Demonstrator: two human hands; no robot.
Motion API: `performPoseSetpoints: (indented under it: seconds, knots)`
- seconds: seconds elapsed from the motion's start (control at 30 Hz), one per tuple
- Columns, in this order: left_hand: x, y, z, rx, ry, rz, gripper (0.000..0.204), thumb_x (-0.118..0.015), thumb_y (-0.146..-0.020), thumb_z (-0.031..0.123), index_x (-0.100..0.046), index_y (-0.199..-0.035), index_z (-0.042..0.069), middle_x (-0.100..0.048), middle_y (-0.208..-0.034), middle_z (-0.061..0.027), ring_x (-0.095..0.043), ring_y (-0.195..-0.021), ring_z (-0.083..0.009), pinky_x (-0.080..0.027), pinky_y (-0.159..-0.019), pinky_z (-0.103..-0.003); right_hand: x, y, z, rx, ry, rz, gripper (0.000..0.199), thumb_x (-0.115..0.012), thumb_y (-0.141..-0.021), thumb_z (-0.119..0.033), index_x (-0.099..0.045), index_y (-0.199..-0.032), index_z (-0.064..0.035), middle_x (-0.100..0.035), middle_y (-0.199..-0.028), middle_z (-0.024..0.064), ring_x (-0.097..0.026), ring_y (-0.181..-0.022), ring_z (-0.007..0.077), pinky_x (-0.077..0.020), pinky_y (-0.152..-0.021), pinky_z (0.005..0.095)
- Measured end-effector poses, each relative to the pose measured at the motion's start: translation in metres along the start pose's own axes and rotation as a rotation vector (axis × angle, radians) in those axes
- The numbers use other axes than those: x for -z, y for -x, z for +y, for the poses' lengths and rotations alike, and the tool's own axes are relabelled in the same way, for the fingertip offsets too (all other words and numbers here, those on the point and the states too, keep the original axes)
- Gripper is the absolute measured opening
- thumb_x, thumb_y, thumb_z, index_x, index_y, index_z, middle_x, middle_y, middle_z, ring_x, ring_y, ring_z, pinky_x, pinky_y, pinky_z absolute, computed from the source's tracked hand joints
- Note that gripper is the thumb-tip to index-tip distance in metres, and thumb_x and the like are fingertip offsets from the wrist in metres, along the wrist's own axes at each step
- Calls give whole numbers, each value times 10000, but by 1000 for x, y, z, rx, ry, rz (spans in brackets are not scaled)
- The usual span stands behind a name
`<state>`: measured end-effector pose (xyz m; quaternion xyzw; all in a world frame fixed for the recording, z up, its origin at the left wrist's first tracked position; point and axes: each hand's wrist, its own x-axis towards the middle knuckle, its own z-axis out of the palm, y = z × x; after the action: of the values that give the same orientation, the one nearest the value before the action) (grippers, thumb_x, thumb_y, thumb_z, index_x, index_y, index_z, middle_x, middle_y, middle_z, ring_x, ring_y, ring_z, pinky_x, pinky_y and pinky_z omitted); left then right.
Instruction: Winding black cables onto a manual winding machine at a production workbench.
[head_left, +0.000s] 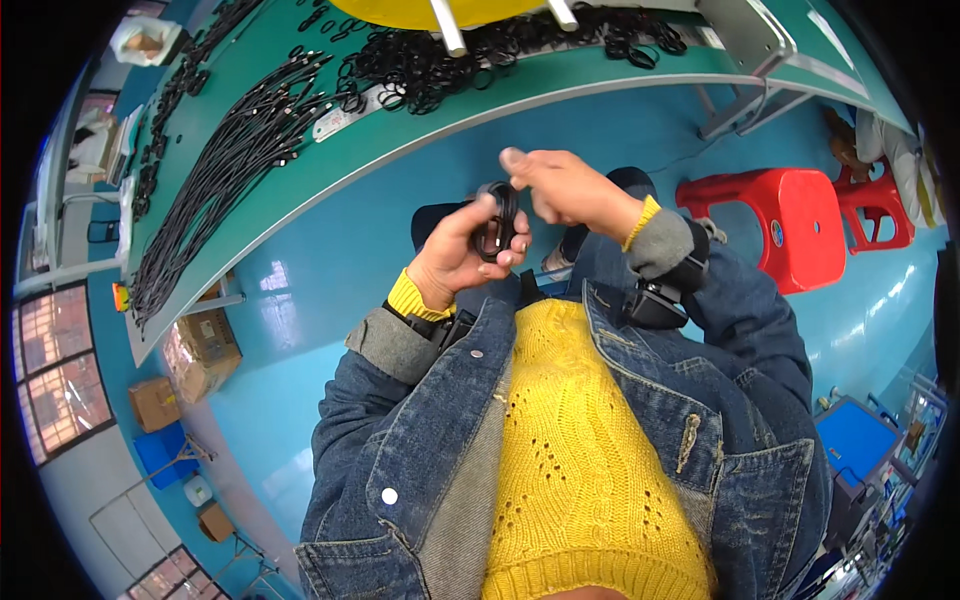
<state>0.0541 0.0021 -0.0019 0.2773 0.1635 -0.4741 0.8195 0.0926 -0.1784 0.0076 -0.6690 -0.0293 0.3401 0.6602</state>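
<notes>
My left hand (462, 248) is closed around a small coil of black cable (505, 215), held in front of my body between the thumb and fingers. Just to the right of the coil is my right hand (572, 190), raised, with its fingers curled in and the thumb and forefinger toward the coil. It is slightly blurred, and whatever its fingertips may pinch cannot be made out. Both hands are off the table, short of its near edge.
On the green table (345, 165) lie a long bundle of straight black cables (225, 165) and a heap of coiled ones (420, 70). A yellow round object with pale legs (450, 28) overhangs the heap. Red stools (805, 225) stand at right, cardboard boxes (203, 350) at left.
</notes>
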Motion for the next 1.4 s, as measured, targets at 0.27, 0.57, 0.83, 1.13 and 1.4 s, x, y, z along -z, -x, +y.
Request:
performPoseSetpoints:
  seconds: [0.27, 0.57, 0.83, 1.13, 1.4]
  knots:
    - [33, 42, 33, 29, -205, 36, 320, -482, -887, 342, -543, -827, 34, -545, -668, -68, -408, -403, -75, -305, -366, -171, 19, 3, 67, 49, 269, -94, 233, -526, -869, -237, -528, -755, -33, -476, -566, -12, -447, -463, 65, -347, -433, 222]
    - [31, 156, 263, -1113, -472, 772, 286, -544, -837, 163, -570, -1038, -39, -607, -1008, -142, -601, -830, -180, -480, -661, -282, 23, 15, 99, -154, 231, -103, 203, -543, -845, -199, -549, -746, -22, -515, -573, 2, -459, -495, 70, -364, -467, 225]
    - [134, 144, 268, -882, -1988, 1282, 260, -608, -774, 215, -636, -1010, 107, -618, -946, -125, -588, -845, -269, -460, -727, -389, 23, 9, 90, -193, 201, -57, 192, -540, -841, -191, -551, -753, -21, -513, -571, 1, -460, -509, 68, -370, -486, 222]
    - [104, 151, 251, -1373, -2175, 1665, 87, -546, -822, 142, -566, -863, 67, -599, -826, -87, -575, -781, -257, -455, -703, -362, 27, 8, 99, -144, 219, -60, 140, -520, -835, -159, -555, -788, -32, -505, -577, -11, -441, -486, 51, -330, -439, 202]
    - [17, 148, 178, -1973, -1565, 991, 118, -581, -790, 19, -591, -893, 75, -581, -727, -65, -513, -631, -225, -405, -584, -303, 21, 16, 54, 76, 195, 117, 181, -518, -866, -180, -592, -861, -15, -505, -586, -15, -439, -492, 52, -342, -463, 197]
